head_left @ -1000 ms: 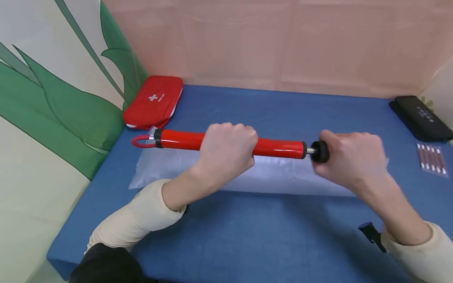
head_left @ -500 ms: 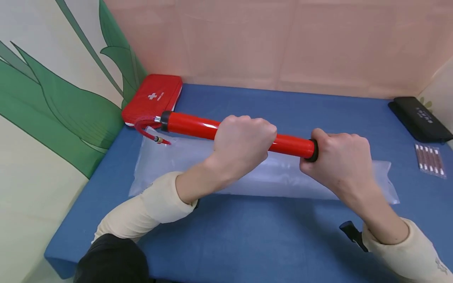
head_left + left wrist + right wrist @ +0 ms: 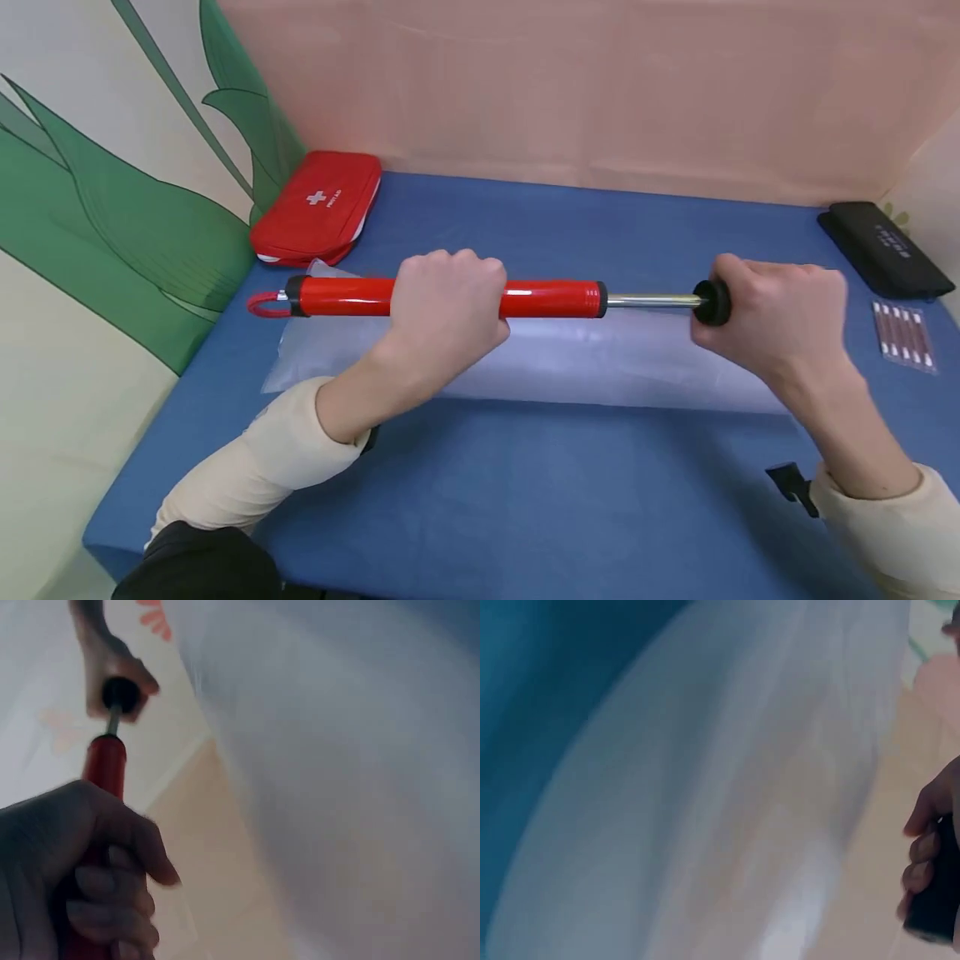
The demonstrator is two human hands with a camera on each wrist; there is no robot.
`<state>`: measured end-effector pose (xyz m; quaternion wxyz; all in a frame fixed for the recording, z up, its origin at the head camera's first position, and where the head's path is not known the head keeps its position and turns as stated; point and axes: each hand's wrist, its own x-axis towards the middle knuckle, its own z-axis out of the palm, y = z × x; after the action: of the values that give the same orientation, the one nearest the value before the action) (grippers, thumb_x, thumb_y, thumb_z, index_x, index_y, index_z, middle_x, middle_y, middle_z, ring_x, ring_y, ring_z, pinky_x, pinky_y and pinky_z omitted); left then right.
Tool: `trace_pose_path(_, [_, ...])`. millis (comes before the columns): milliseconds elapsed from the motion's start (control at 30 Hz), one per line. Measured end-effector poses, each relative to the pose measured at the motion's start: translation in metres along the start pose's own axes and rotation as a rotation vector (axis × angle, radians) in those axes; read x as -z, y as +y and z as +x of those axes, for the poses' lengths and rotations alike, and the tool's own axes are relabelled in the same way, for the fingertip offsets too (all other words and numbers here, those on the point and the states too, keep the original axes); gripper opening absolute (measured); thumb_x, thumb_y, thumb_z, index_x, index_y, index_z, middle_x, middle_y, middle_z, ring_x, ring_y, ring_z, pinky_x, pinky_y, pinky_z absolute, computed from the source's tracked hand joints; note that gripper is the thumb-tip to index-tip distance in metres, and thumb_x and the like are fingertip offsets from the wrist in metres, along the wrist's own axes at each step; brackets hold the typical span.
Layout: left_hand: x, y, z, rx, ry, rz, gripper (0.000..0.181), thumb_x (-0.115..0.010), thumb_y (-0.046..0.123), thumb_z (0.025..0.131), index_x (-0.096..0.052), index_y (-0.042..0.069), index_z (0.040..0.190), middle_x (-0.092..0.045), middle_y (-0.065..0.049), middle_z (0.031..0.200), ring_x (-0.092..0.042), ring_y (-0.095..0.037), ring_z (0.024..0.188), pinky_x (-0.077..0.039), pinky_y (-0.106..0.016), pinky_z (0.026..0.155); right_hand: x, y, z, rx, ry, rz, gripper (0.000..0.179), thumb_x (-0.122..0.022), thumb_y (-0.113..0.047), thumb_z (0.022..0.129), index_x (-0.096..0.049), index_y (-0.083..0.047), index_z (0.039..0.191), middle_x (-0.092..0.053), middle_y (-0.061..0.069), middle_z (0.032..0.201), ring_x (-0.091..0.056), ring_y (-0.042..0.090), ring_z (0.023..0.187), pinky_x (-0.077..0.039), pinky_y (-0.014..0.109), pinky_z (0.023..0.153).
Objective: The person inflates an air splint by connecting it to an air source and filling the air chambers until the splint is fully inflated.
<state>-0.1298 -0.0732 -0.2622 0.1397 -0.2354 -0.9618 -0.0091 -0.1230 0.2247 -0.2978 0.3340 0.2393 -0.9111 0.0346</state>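
Observation:
A red hand pump is held level above the table, its metal rod drawn well out to the right. My left hand grips the middle of the red barrel; the left wrist view shows the fingers curled round it. My right hand grips the black handle at the rod's end. A short red hose loops at the barrel's left end. Beneath the pump lies a long, puffed-out clear plastic bag, partly hidden by both hands and forearms.
On the blue-covered table, a red first aid case stands at the back left. A black pouch and a clear packet of swabs lie at the right. Walls border the back and left.
The pump's rod went in half a second ago and is now pulled out further than before. My right hand has moved right, my left hand left with the barrel, which has levelled.

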Motion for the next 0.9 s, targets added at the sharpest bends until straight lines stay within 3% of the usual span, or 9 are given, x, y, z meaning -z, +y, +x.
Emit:
trace_pose_path(200, [-0.014, 0.021, -0.004, 0.032, -0.054, 0.012, 0.018, -0.078, 0.026, 0.07, -0.07, 0.011, 0.076, -0.049, -0.001, 0.05, -0.046, -0.014, 0.042, -0.049, -0.029, 0.046, -0.015, -0.041, 0.011, 0.024, -0.146, -0.019, 0.023, -0.069, -0.009, 0.061, -0.047, -0.006, 0.064, -0.034, 0.001, 0.046, -0.028, 0.015, 0.036, -0.028, 0.028, 0.036])
trace_pose_path(333, [-0.024, 0.03, -0.008, 0.023, -0.063, 0.012, 0.018, -0.078, 0.026, 0.07, -0.066, 0.012, 0.07, -0.043, 0.001, 0.047, -0.043, -0.012, 0.04, -0.044, -0.026, 0.041, -0.018, -0.066, 0.017, 0.06, -0.179, -0.053, 0.028, -0.074, -0.012, 0.059, -0.048, -0.006, 0.064, -0.037, 0.003, 0.048, -0.032, 0.015, 0.036, -0.035, 0.029, 0.037])
trace_pose_path(433, [-0.027, 0.029, -0.009, 0.014, -0.109, 0.003, 0.02, -0.078, 0.026, 0.07, -0.063, 0.013, 0.068, -0.042, 0.001, 0.047, -0.043, -0.012, 0.04, -0.043, -0.026, 0.041, -0.025, -0.077, 0.017, 0.097, -0.175, -0.019, 0.025, -0.072, -0.012, 0.059, -0.048, -0.006, 0.066, -0.037, 0.001, 0.049, -0.032, 0.013, 0.036, -0.035, 0.029, 0.037])
trace_pose_path(567, [-0.029, 0.013, -0.009, 0.01, -0.145, -0.039, 0.019, -0.077, 0.025, 0.069, -0.065, 0.011, 0.072, -0.047, 0.0, 0.05, -0.046, -0.014, 0.042, -0.047, -0.029, 0.045, -0.03, -0.066, 0.013, 0.116, -0.179, 0.05, 0.018, -0.068, -0.008, 0.063, -0.052, -0.008, 0.072, -0.039, -0.002, 0.05, -0.032, 0.012, 0.038, -0.031, 0.027, 0.037])
trace_pose_path(767, [-0.026, -0.027, -0.013, 0.079, -0.121, -0.031, 0.037, -0.086, 0.025, 0.06, -0.069, 0.004, 0.084, -0.057, -0.007, 0.06, -0.053, -0.021, 0.048, -0.053, -0.037, 0.053, -0.016, -0.016, -0.002, -0.018, -0.197, 0.019, 0.019, -0.07, -0.011, 0.063, -0.052, -0.012, 0.068, -0.036, -0.005, 0.048, -0.03, 0.014, 0.04, -0.023, 0.03, 0.037])
trace_pose_path(900, [-0.028, -0.025, -0.012, 0.062, -0.132, -0.025, 0.041, -0.087, 0.028, 0.06, -0.07, 0.004, 0.088, -0.061, -0.008, 0.065, -0.056, -0.022, 0.052, -0.055, -0.038, 0.057, -0.015, -0.018, -0.007, -0.098, -0.258, 0.0, 0.02, -0.068, -0.011, 0.064, -0.048, -0.012, 0.064, -0.032, -0.004, 0.047, -0.028, 0.014, 0.04, -0.02, 0.028, 0.038])
